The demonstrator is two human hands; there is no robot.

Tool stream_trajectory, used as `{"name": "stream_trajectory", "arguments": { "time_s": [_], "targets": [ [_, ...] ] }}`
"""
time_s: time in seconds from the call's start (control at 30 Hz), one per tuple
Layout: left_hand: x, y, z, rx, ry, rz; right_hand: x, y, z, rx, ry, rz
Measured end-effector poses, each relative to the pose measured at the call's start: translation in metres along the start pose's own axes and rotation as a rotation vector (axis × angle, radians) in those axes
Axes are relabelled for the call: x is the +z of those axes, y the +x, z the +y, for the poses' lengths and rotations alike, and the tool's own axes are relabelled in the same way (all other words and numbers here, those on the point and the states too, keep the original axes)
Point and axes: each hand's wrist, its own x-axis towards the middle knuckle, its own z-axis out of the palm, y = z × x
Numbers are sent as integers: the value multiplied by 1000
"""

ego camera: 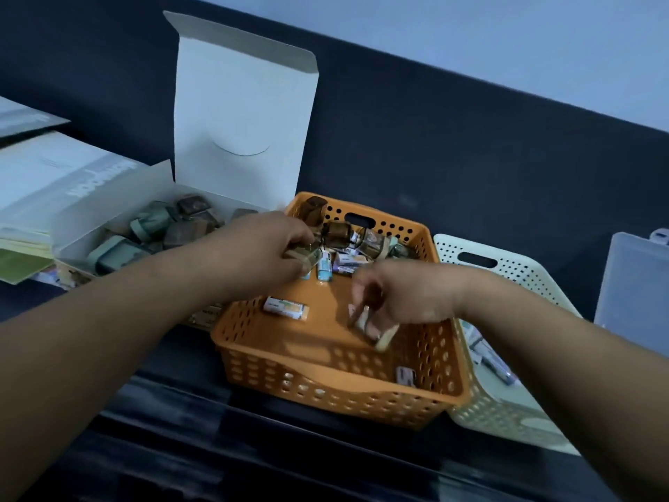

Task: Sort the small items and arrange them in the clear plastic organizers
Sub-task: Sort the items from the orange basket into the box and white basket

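Note:
An orange perforated basket [275, 371] sits in front of me with several small boxes and brown clear cases inside. My left hand [268, 244] reaches over its far left corner and grips a small tan box [307, 257]. My right hand [405, 298] hovers over the basket's right side and pinches a few small flat packets [373, 326], which look blurred. A small white and orange box [286, 307] lies loose on the basket floor. A grey packet [405, 376] lies in the near right corner.
A white cardboard box [116, 211] with its lid [242, 103] raised stands at the left, filled with several small cases. A cream perforated basket [506, 422] stands right of the orange one. A clear plastic organizer [633, 291] is at the far right. Booklets [54, 182] lie far left.

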Motion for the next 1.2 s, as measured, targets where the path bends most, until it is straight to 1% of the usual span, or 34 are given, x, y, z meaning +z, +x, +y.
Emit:
{"name": "stream_trajectory", "arguments": {
  "time_s": [0.07, 0.13, 0.2, 0.23, 0.27, 0.37, 0.43, 0.5, 0.63, 0.73, 0.8, 0.93, 1.03, 1.1, 1.17, 1.2],
  "targets": [
    [1, 2, 6, 22, 25, 8, -10, -6, 7, -41, 149, 205],
    [4, 5, 19, 81, 38, -19, -20, -14, 16, -67, 262, 384],
    [11, 8, 39, 149, -9, -129, -24, -24, 26, -83, 362, 494],
    [16, 10, 49, 170, -45, -225, -24, -28, 31, -92, 409, 533],
    [22, 12, 61, 187, -55, -339, -23, -31, 36, -94, 451, 561],
    [46, 23, 94, 216, 25, -678, -17, -42, 51, -90, 557, 605],
    [60, 30, 107, 196, 57, -793, -13, -47, 60, -79, 588, 638],
    [72, 34, 112, 172, 70, -841, -10, -54, 67, -66, 610, 661],
    [82, 36, 113, 153, 116, -852, -1, -64, 78, -63, 677, 666],
    [83, 36, 111, 97, 43, -878, 4, -67, 83, -66, 713, 667],
    [83, 34, 109, 89, -33, -853, 7, -68, 85, -69, 741, 675],
    [74, 32, 100, 89, -161, -692, 9, -71, 90, -74, 786, 676],
    [46, 38, 98, 44, -322, -463, 8, -79, 98, -71, 847, 709],
    [26, 43, 100, 2, -487, -303, 5, -87, 105, -56, 894, 763],
    [19, 48, 108, -10, -670, -186, 2, -95, 113, -55, 963, 818],
    [20, 50, 116, 8, -729, -156, 0, -99, 117, -49, 985, 843]
  ]
}}
